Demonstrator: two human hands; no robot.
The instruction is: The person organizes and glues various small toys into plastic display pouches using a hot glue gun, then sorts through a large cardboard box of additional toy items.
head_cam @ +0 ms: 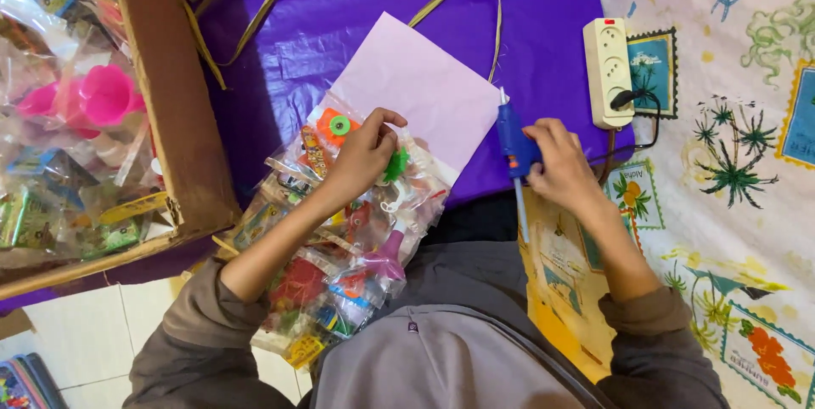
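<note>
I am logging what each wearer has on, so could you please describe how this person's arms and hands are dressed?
Both hands are bare: no gloves, rings or watch show on the left hand or the right hand. Each arm wears a long sleeve of plain grey-brown fabric, pushed back so the forearms are uncovered. The left sleeve bunches near the elbow; the right sleeve does likewise. No markings show.

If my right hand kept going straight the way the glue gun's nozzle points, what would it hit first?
The right hand holds a blue glue gun, nozzle pointing up-frame. Just ahead lies the purple sheet, beside the pink paper bag's corner; height above it is unclear.
</note>
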